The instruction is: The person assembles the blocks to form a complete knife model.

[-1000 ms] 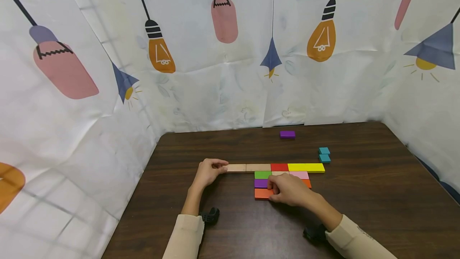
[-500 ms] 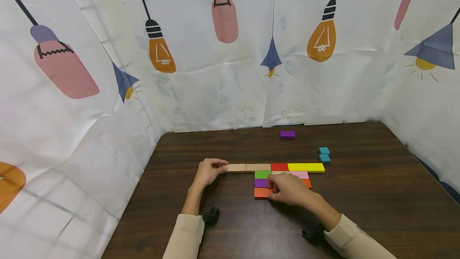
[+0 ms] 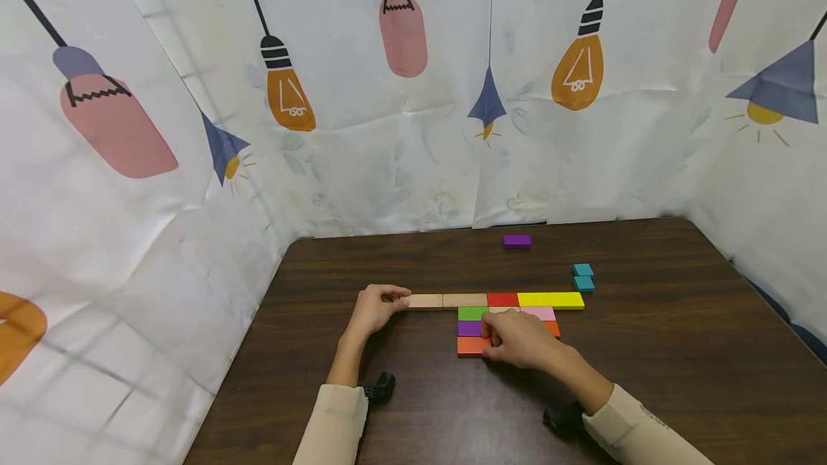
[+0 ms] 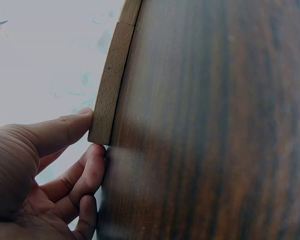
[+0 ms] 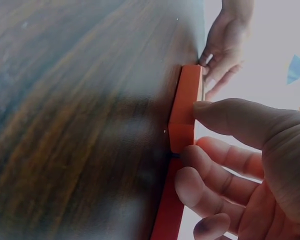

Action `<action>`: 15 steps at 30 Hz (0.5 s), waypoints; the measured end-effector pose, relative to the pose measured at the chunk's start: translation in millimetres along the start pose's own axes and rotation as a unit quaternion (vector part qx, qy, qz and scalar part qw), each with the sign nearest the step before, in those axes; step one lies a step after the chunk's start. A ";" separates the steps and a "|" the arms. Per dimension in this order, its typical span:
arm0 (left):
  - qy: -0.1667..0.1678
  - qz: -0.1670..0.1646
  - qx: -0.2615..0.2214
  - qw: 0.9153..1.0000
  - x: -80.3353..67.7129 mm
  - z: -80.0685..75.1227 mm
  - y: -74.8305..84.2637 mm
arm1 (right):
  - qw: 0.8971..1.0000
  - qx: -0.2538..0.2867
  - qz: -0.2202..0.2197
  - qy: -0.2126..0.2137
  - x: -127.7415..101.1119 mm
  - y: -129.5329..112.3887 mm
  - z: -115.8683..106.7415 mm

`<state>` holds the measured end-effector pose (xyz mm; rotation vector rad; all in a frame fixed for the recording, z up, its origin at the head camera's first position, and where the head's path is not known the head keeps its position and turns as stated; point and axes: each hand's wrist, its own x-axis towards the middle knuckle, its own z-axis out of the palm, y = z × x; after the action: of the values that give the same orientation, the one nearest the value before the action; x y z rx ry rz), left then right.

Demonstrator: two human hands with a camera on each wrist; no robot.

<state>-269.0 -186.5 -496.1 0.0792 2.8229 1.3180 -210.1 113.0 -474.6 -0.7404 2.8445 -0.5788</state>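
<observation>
My left hand (image 3: 377, 310) holds the left end of a plain wooden block (image 3: 424, 301), thumb and curled fingers at its end in the left wrist view. That block starts a straight row with a second wooden block (image 3: 464, 301), a red block (image 3: 502, 299) and a yellow strip (image 3: 550, 300). Below the row lie a green block (image 3: 473, 313), a purple block (image 3: 469, 329) and a pink block (image 3: 538, 313). My right hand (image 3: 522, 340) grips an orange block (image 5: 186, 95) at the near edge, thumb on it and fingers curled beside. The hand hides the blocks beneath it.
A loose purple block (image 3: 517, 242) lies near the table's far edge. Two teal blocks (image 3: 583, 283) sit behind the yellow strip. A printed cloth (image 3: 413, 149) hangs around the dark wooden table (image 3: 426, 422).
The near orange block has shifted very slightly away from me, with my right forearm. My left hand stays at the row's end.
</observation>
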 end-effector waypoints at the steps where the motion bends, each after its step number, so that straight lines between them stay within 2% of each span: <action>1: 0.000 0.000 -0.001 1.000 0.0 -0.1 0.1 | 1.000 -0.001 0.000 0.000 0.1 -0.6 -0.4; 9: -0.002 0.002 0.002 1.000 -0.4 -0.2 0.4 | 1.000 -0.008 -0.022 0.011 5.2 -7.0 -1.1; 15: -0.001 0.006 0.005 1.000 -0.2 -0.4 0.6 | 1.000 -0.006 -0.030 0.002 10.3 -10.1 1.4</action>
<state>-268.8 -186.5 -495.3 0.0984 2.8324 1.3058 -214.3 99.3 -472.3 -0.8287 2.8406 -0.5729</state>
